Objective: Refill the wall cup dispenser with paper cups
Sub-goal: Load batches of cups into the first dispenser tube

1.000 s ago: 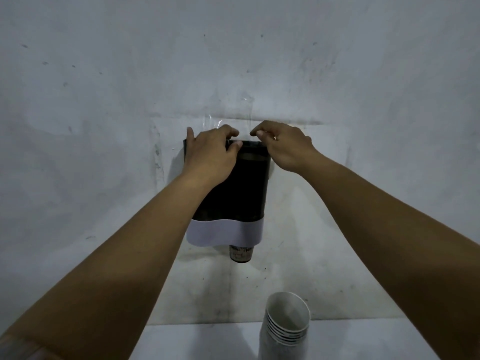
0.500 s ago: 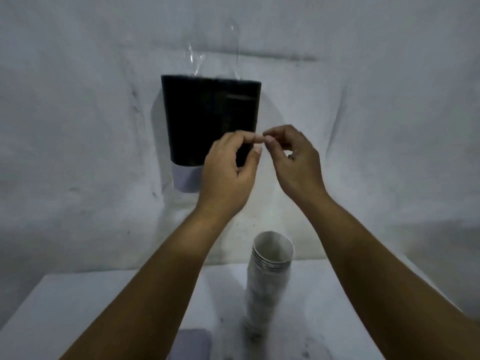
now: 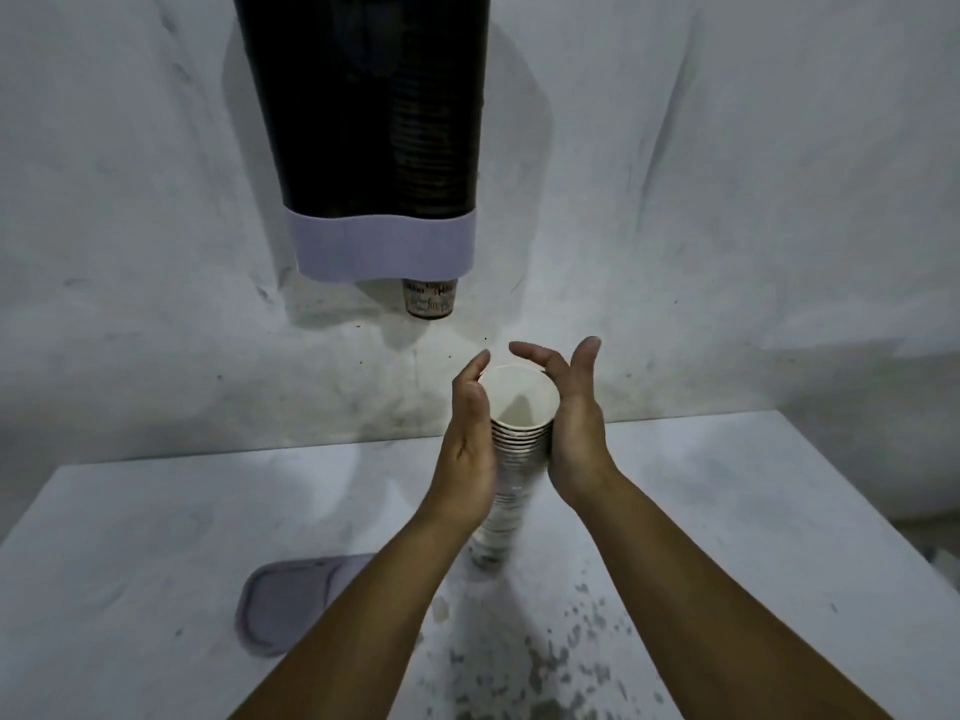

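Hands at the cup stack

While the stack of paper cups stands upright on the desk, the left hand and right hand flank its top, fingers straight, palms just beside the rims. At 11 o'clock hangs the wall dispenser.

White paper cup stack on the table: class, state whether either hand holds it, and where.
Both hands, left and right, cup the white paper cup stack near its top, palms on opposite sides; fingers aren't closed round it.
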